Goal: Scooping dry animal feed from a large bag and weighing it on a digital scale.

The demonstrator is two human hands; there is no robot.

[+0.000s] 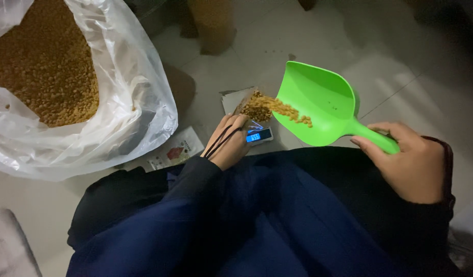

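Likely a dim packing room: tiled floor, big plastic sack of pellets far left, scale.

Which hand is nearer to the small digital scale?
Left. The left hand rests right beside the digital scale, at the small pouch. The right hand is farther off to the right, gripping the green scoop by its handle.
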